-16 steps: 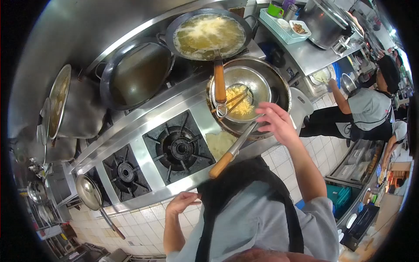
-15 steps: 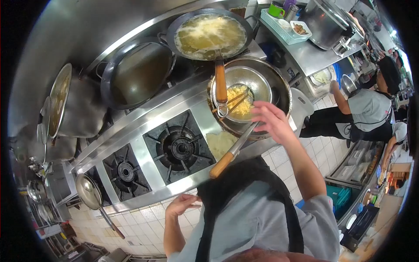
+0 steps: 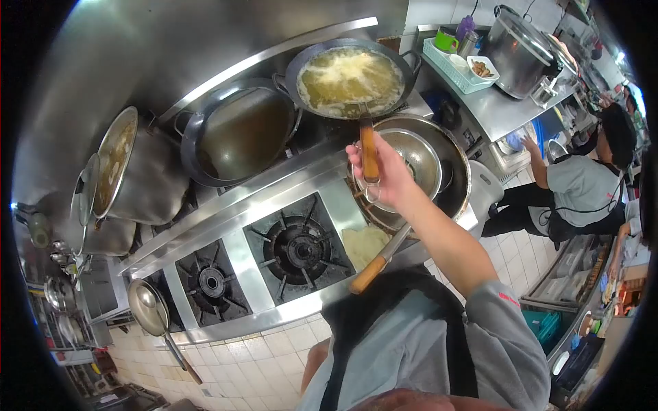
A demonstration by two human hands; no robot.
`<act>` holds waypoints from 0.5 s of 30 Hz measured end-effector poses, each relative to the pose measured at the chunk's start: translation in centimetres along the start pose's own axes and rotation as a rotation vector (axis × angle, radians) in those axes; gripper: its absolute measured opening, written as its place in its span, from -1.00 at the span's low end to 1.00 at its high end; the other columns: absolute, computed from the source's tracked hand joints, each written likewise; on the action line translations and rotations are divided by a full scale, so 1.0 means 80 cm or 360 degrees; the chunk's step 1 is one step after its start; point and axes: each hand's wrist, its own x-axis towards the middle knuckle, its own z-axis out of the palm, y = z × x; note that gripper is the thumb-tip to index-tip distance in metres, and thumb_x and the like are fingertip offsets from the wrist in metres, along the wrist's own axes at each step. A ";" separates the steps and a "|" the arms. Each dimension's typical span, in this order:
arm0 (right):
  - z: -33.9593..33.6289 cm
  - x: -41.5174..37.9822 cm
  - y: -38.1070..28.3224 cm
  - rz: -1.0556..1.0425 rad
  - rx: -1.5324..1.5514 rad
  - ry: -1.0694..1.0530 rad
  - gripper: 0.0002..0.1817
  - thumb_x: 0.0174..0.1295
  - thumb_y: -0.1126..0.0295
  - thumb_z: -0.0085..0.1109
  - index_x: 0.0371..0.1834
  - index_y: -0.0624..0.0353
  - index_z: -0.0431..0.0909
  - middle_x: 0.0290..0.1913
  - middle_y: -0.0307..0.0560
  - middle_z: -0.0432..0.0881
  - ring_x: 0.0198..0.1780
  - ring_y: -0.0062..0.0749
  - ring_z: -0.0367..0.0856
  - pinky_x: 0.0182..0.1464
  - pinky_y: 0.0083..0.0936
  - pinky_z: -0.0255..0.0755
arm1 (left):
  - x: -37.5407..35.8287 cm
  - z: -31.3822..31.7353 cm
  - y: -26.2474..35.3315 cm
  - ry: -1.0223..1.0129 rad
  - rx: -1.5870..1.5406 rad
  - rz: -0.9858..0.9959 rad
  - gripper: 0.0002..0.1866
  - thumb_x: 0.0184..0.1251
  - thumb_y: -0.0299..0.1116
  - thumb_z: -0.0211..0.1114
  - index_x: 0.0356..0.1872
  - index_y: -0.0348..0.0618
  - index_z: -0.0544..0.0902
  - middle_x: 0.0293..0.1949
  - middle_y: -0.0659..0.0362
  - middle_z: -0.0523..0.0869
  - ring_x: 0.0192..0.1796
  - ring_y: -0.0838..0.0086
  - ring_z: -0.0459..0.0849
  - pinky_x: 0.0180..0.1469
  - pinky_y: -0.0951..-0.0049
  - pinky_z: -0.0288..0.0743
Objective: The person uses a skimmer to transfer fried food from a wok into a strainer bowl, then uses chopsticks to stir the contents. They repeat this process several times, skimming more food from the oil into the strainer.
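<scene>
My right hand (image 3: 387, 171) is under and around the wooden handle (image 3: 369, 151) of a cooking tool, its fingertips showing on the handle's left side. The tool's head lies hidden in the foaming oil of a wok (image 3: 351, 82). Below my wrist, a metal bowl (image 3: 421, 147) sits inside a wider dark-rimmed pan (image 3: 460, 171); my hand and forearm cover most of what the bowl holds. Another tool's wooden handle (image 3: 369, 275) sticks out toward my apron. Of my left arm only a sliver shows beside the apron; the left hand is out of sight.
A second wok (image 3: 240, 133) of dark liquid stands left of the foaming one. Nearer are bare gas burners (image 3: 299, 250). A large pot (image 3: 147, 171) stands far left, a ladle (image 3: 147, 308) at the stove's front edge. At right, a co-worker (image 3: 582, 181) stands by a counter (image 3: 490, 113).
My right hand has moved from beside the metal bowl up and left onto the wooden handle. My left hand has dropped out of sight. The whole view has shifted slightly.
</scene>
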 end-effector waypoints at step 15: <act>-0.017 -0.088 -0.053 -0.0400 -0.1097 0.0333 -0.50 0.47 0.20 0.13 0.38 0.19 0.39 0.17 -0.11 0.57 0.06 -0.39 0.63 0.06 -0.32 0.59 | -0.556 -0.119 0.318 0.2626 0.0374 0.1673 -0.61 0.44 -0.42 0.16 0.22 -0.35 0.60 0.24 -0.07 0.63 0.28 0.19 0.61 0.31 0.19 0.46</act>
